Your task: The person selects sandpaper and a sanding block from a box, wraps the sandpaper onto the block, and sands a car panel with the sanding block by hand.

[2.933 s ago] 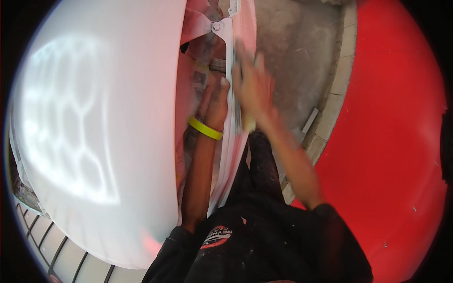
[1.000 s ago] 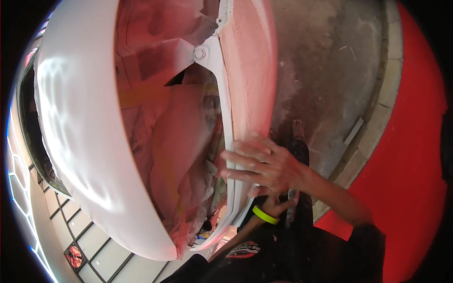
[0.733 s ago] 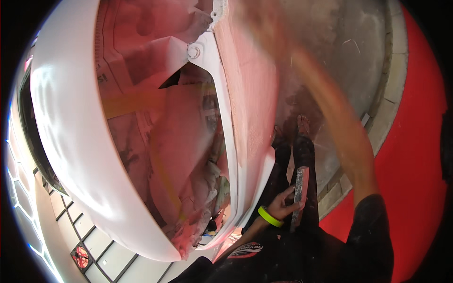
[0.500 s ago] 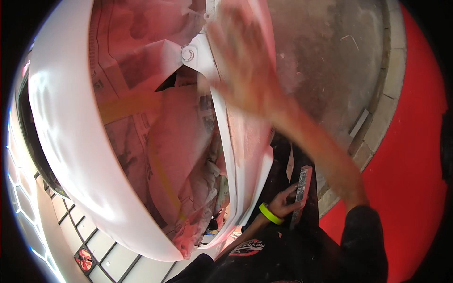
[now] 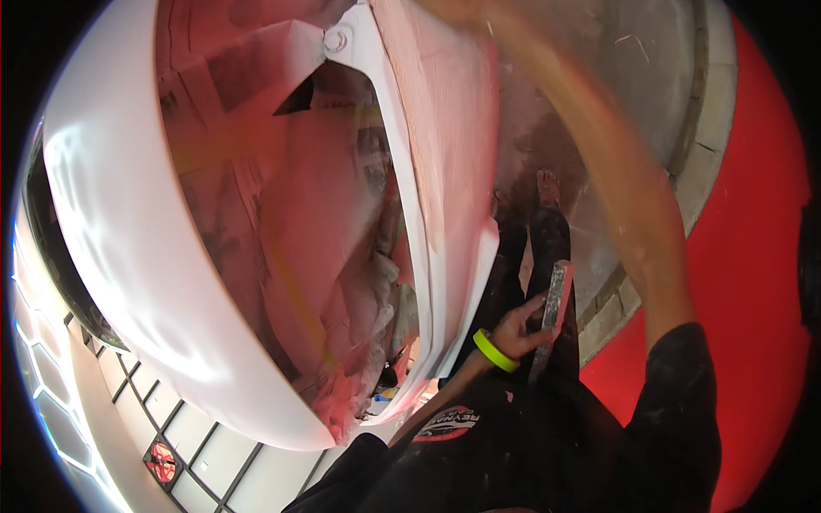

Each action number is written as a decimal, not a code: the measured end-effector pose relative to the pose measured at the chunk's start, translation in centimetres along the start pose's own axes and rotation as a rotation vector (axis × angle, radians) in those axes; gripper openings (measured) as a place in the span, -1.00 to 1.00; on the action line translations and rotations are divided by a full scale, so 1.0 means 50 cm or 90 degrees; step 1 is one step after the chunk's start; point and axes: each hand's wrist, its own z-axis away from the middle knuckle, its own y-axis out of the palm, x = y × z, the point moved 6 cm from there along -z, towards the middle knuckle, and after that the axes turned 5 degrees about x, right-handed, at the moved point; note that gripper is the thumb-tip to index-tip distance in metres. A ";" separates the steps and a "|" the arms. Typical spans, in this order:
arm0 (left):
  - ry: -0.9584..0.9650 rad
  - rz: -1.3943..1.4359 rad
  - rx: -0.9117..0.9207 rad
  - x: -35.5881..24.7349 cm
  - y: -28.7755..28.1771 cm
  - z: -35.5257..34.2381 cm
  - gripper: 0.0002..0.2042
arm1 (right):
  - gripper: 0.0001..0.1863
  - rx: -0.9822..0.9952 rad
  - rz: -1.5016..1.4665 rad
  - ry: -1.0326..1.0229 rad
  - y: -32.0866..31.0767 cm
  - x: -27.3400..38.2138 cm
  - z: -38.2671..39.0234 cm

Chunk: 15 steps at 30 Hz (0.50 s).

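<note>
My left hand (image 5: 519, 333), with a yellow wristband, is low in the middle beside my dark trousers. Its fingers wrap around a long narrow sanding block (image 5: 556, 303), grey and speckled with a pink edge, held nearly upright. My right arm reaches up across the picture to a white car body panel (image 5: 453, 137) dusted pink. Only part of my right hand (image 5: 457, 8) shows at the top edge; its fingers are cut off and blurred, so whether it touches the panel is hidden.
A large white curved panel (image 5: 103, 222) rises at left. Between the panels, masking paper (image 5: 299, 197) under red dust lines the opening, near a bolted bracket (image 5: 338, 41). My bare foot stands on the dusty grey floor (image 5: 633, 103); a pale tile border and red surface (image 5: 744, 256) lie at right.
My right hand has moved up along the panel, almost out of view. My left hand still holds the sanding block, slightly higher in the picture. The view has shifted a little.
</note>
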 end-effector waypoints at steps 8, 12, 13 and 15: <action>0.129 -0.143 -0.030 -0.071 0.004 0.001 -0.30 | -0.18 0.066 -0.036 0.158 0.044 0.261 0.266; -0.099 0.039 -0.042 0.068 -0.020 -0.013 -0.39 | -0.13 0.262 -0.003 0.137 0.044 0.444 0.471; -0.098 0.032 -0.048 0.060 -0.020 -0.013 -0.39 | -0.14 0.306 -0.072 0.107 0.033 0.470 0.486; -0.012 0.065 -0.122 0.045 -0.028 -0.012 -0.43 | -0.15 0.346 -0.133 0.089 0.002 0.465 0.507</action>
